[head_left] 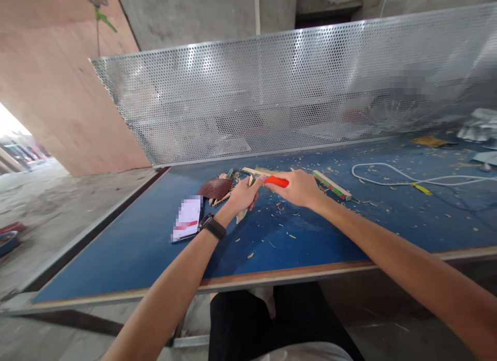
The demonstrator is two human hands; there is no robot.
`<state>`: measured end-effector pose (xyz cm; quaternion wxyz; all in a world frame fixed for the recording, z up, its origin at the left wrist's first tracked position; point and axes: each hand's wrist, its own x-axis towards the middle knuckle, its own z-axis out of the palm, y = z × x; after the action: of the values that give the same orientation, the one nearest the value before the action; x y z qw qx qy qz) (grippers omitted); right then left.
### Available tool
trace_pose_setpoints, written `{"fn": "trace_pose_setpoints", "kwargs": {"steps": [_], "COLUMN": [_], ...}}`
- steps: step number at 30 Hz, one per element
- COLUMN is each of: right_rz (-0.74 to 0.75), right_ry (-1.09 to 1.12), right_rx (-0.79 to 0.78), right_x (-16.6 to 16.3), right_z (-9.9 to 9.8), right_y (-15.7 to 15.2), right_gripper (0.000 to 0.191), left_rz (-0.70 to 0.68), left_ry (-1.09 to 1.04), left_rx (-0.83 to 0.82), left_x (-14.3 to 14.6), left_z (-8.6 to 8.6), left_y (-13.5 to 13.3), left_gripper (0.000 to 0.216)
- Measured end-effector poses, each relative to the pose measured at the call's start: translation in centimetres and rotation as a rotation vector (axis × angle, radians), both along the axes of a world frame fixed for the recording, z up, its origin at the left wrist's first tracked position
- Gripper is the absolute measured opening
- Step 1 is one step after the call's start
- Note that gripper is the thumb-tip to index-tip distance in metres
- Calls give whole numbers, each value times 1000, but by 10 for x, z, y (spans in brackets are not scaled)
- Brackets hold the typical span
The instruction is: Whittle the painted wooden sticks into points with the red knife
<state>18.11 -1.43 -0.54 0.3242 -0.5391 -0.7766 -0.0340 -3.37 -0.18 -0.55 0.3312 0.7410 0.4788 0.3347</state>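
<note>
My left hand [244, 194], a dark watch on its wrist, is closed around a small carved piece of wood [241, 216] whose pale lower end sticks out below the fingers. In my right hand [302, 188] is an orange-handled knife [277, 182], its blade end pointing left at the wood beside my left thumb. Whether the blade touches the wood is too small to tell. Behind the hands lies a pale wood strip [251, 171], partly hidden. A wood strip with green and red sides [333, 186] rests to the right of my right hand.
Wood shavings [292, 236] are scattered over the blue tabletop [128, 247]. Left of my hands are a brown curved sheet [216, 188], several wood scraps and a phone [188, 216]. A white cable [365, 165] loops at the right. A perforated metal panel [233, 102] stands along the back edge.
</note>
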Motion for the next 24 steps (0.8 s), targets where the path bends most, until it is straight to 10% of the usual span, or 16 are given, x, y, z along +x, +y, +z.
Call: {"fn": "trace_pose_setpoints", "kwargs": {"steps": [24], "right_rz": [213], "right_ry": [96], "right_rx": [-119], "right_x": [11], "right_z": [6], "right_y": [3], "right_gripper": [51], "left_rz": [1], "left_ry": [-22], "left_rx": [-38], "left_x": [2], "left_z": [8], "left_y": [-8], "left_gripper": [56]}}
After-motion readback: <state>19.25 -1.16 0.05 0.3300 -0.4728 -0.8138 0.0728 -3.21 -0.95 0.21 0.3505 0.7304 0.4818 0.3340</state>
